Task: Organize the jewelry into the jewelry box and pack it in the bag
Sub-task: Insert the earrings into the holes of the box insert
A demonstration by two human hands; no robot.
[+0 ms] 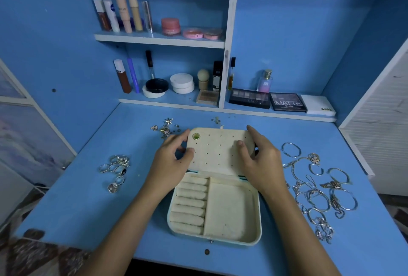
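A cream jewelry box [229, 211] lies open on the blue desk, with ring rolls on its left and a bare compartment on its right. Its perforated lid [218, 150] leans back, and a green-and-gold stud [196, 136] is pinned near its top left corner. My left hand [174, 154] grips the lid's left edge and my right hand [258, 154] grips its right edge. Several silver rings [116, 169] lie to the left. Small earrings [165, 127] lie behind the lid. Bangles and chains [318, 189] are spread out to the right.
Shelves behind the desk hold cosmetics: tubes [123, 10], pink jars [170, 26], powder pots [182, 82], a perfume bottle [265, 81] and eyeshadow palettes [287, 101]. White cabinet sides stand at both ends. No bag is in view.
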